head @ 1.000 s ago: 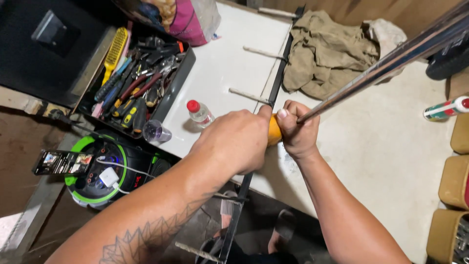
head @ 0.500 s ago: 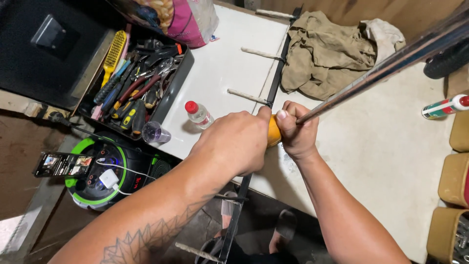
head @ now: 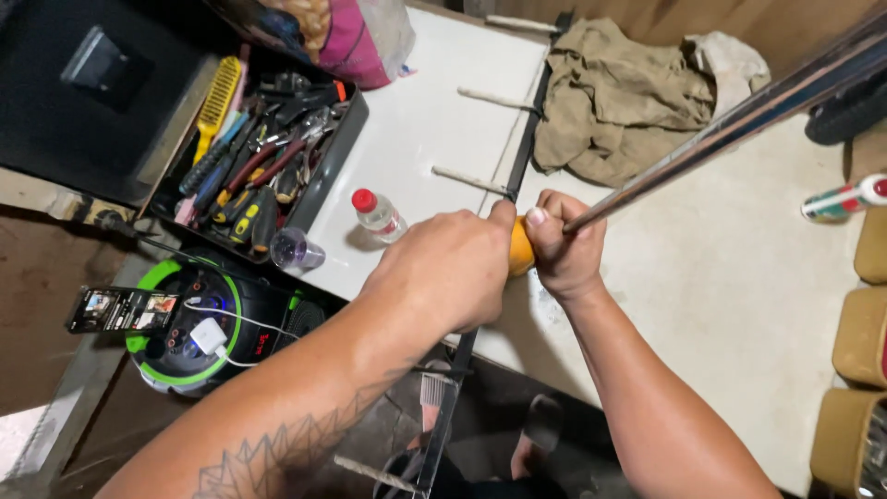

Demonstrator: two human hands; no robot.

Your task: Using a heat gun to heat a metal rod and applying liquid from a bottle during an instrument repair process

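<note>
Both of my hands meet at the middle of the view, over the edge of a white table. My left hand is wrapped around a yellow-orange handle, of which only a small part shows between the hands. My right hand grips the near end of a long shiny metal rod that runs up to the top right corner. The rod seems to meet the yellow-orange handle, but the hands hide the joint.
A black tray of hand tools lies at the left. A small red-capped bottle and a clear cup stand near it. A green and black device sits below. A tan cloth lies behind, a tube at the right.
Hands and rod stay almost still. The view has shifted slightly.
</note>
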